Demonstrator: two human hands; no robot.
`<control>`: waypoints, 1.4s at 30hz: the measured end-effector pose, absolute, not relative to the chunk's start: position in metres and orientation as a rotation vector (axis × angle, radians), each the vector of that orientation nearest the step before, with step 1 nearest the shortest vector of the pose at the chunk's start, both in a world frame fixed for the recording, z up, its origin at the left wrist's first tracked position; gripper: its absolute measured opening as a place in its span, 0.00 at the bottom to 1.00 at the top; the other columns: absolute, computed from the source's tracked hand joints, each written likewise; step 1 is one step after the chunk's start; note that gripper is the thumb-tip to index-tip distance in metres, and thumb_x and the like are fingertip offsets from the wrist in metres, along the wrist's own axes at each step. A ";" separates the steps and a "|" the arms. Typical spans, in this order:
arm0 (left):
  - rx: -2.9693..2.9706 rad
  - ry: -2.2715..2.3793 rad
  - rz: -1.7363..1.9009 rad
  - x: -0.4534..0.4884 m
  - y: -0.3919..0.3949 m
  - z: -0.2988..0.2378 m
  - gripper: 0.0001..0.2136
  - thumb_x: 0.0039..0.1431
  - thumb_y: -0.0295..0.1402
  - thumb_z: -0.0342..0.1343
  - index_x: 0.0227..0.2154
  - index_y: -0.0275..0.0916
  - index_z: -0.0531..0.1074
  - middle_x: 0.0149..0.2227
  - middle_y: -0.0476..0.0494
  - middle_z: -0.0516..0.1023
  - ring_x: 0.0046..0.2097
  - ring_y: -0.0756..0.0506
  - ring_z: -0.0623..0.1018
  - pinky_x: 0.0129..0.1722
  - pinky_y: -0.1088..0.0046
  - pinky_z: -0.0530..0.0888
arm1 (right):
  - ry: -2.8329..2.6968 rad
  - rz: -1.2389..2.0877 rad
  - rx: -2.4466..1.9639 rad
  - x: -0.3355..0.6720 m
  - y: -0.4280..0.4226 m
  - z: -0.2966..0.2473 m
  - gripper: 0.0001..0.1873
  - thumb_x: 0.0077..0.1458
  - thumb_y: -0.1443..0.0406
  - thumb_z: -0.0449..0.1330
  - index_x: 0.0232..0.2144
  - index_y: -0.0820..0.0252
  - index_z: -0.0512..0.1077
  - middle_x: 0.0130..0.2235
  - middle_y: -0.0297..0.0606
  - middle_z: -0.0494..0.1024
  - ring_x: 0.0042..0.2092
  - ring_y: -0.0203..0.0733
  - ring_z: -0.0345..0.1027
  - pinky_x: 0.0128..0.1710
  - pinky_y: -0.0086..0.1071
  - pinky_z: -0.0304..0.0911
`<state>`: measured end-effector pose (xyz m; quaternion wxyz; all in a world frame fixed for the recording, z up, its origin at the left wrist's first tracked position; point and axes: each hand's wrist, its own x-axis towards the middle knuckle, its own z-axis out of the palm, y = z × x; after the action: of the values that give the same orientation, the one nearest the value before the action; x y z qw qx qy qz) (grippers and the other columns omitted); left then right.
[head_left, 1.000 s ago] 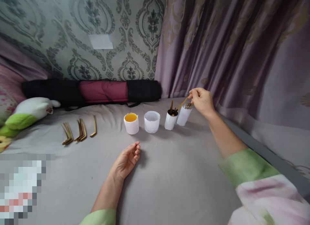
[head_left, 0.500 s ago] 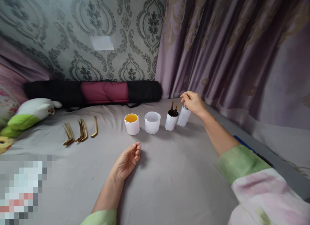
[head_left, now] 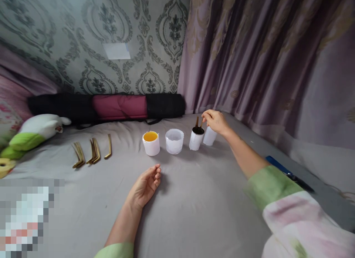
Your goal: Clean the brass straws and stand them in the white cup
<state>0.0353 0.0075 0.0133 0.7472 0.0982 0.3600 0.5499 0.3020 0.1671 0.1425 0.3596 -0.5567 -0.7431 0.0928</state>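
My right hand pinches the upper end of a thin gold-brown rod over a white-wrapped can with a dark inside. A second rod leans out of that can. Behind my right hand stands another white cylinder, its top hidden. My left hand lies on the grey sheet, fingers loosely curled in and thumb against them, nothing visible in it. Beyond it are a white tub with a yellow-orange inside and a translucent white tub. Several bent gold rods lie to the left.
A black and maroon rolled bag lies along the wall. At the left is a white and green plush toy. A blue object lies by my right sleeve, near the curtain. The lower left corner is pixelated.
My right hand has moved slightly left and down, bringing its rod lower into the dark can. My left hand and the containers have stayed put.
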 end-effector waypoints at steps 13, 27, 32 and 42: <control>0.197 0.801 1.204 0.036 0.006 0.017 0.06 0.55 0.22 0.49 0.34 0.30 0.70 0.27 0.45 0.70 0.24 0.55 0.68 0.19 0.82 0.68 | -1.951 0.266 -1.428 0.304 0.175 0.126 0.12 0.54 0.64 0.48 0.29 0.59 0.71 0.26 0.32 0.76 0.20 0.30 0.63 0.27 0.26 0.58; 0.218 0.798 1.202 0.035 0.006 0.014 0.06 0.54 0.22 0.50 0.34 0.30 0.70 0.28 0.45 0.70 0.24 0.55 0.68 0.19 0.82 0.67 | -1.909 0.199 -1.427 0.304 0.174 0.124 0.13 0.53 0.62 0.50 0.32 0.58 0.73 0.26 0.33 0.76 0.26 0.34 0.67 0.31 0.27 0.60; 0.195 0.794 1.200 0.036 0.006 0.015 0.06 0.55 0.22 0.49 0.34 0.30 0.70 0.27 0.44 0.70 0.24 0.55 0.68 0.19 0.82 0.67 | -1.883 0.203 -1.446 0.304 0.176 0.122 0.13 0.53 0.62 0.50 0.34 0.59 0.73 0.25 0.34 0.76 0.26 0.35 0.68 0.32 0.29 0.61; 0.207 0.799 1.202 0.035 0.006 0.014 0.06 0.55 0.22 0.50 0.34 0.30 0.70 0.28 0.44 0.70 0.24 0.55 0.68 0.19 0.82 0.67 | -1.866 0.218 -1.492 0.301 0.180 0.118 0.11 0.52 0.63 0.52 0.30 0.60 0.73 0.26 0.36 0.76 0.26 0.35 0.68 0.32 0.29 0.61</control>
<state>0.0350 0.0060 0.0138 0.7458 0.0947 0.3651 0.5491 0.3006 0.1795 0.1184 0.3626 -0.5796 -0.7248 0.0847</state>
